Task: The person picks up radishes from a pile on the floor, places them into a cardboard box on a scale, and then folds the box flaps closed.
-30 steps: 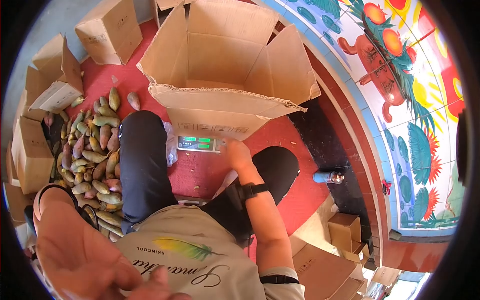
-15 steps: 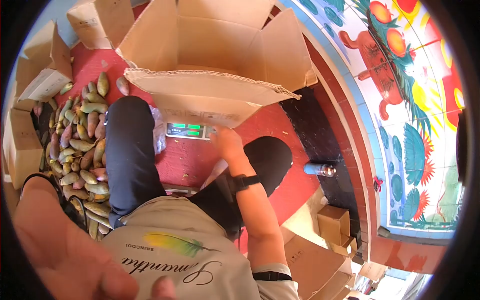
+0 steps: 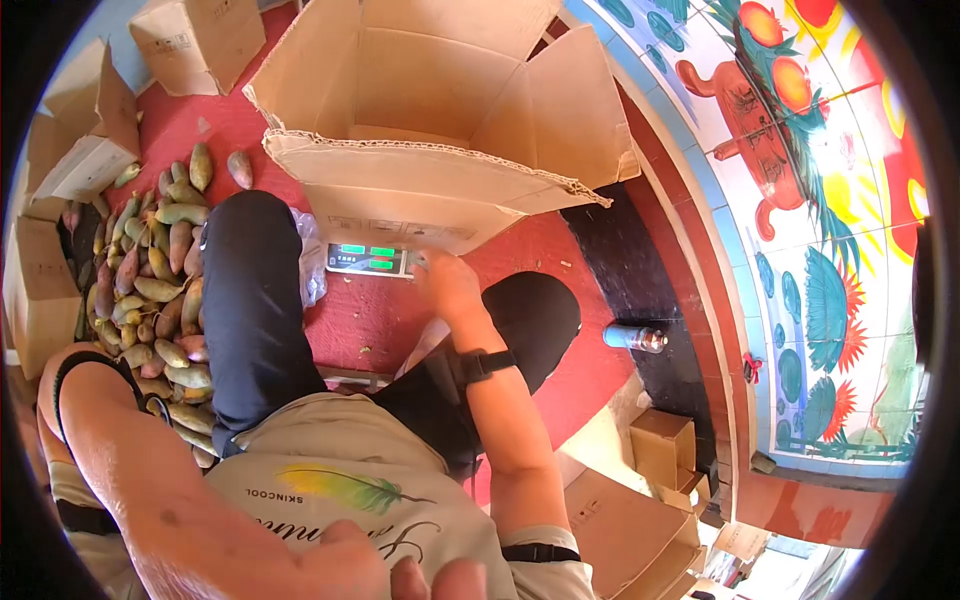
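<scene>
Large carton (image 3: 420, 170) sits far-centre, top flaps up. Scale display (image 3: 368, 261) pokes out just under its near side, green digits lit, too small to read. Carton hides what's behind the display, so can't say whether it rests on the scale.

Right hand (image 3: 450, 287): fingers bent at the right end of the display; contact and grip not readable. Left hand (image 3: 310, 565): near edge, blurred and partly cut off, finger spread unclear, no object visible in it.

Handling, my guess: carton is bulky but light for its size; walls fairly stiff, flaps floppy with ragged edges, not slippery. Take it low on two opposite walls or under the base, not by the flaps. Display end looks like rigid plastic; light touch, don't lift by it.

Containers: large carton shows cardboard inner walls and part of its bottom. Left carton (image 3: 80, 165) stands with flaps up, contents not visible. Far-left carton (image 3: 195, 45): inside not visible. Near-right carton (image 3: 630, 525): same. Tubers (image 3: 150, 290) are heaped loose at left, beside the leg. Plastic bag (image 3: 310, 265), thin and crumpled, lies just left of the display; contents unclear.
</scene>
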Action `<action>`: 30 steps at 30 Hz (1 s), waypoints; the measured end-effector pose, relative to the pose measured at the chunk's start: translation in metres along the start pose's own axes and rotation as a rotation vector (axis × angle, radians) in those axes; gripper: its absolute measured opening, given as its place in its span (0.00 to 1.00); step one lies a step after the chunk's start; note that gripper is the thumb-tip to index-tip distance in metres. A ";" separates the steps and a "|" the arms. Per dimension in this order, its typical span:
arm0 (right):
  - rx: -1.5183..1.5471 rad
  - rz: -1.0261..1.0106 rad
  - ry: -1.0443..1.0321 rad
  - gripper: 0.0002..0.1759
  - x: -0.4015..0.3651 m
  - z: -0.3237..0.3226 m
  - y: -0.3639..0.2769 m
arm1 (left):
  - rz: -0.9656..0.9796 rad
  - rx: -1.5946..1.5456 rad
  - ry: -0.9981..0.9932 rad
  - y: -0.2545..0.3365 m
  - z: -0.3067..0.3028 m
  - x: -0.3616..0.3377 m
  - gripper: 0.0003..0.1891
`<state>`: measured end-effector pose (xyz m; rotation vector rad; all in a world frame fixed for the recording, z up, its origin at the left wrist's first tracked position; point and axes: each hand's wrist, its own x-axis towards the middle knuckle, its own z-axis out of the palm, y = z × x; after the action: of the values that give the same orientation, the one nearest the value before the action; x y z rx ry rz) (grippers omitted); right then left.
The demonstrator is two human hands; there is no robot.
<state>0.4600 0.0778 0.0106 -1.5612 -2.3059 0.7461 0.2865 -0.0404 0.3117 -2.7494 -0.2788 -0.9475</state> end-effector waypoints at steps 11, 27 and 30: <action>-0.060 -0.004 -0.014 0.14 -0.001 0.001 0.005 | -0.217 -0.097 -0.048 0.019 -0.035 -0.030 0.12; 0.096 0.309 0.945 0.07 -0.153 -0.147 0.089 | -0.286 0.016 -0.126 -0.023 0.039 -0.101 0.23; -0.412 0.637 0.949 0.12 -0.229 -0.148 0.162 | -0.414 0.023 -0.225 -0.024 0.064 -0.116 0.24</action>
<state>0.7476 -0.0450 0.0621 -2.1938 -1.2952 -0.3855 0.2275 -0.0123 0.1940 -2.8323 -0.9181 -0.7056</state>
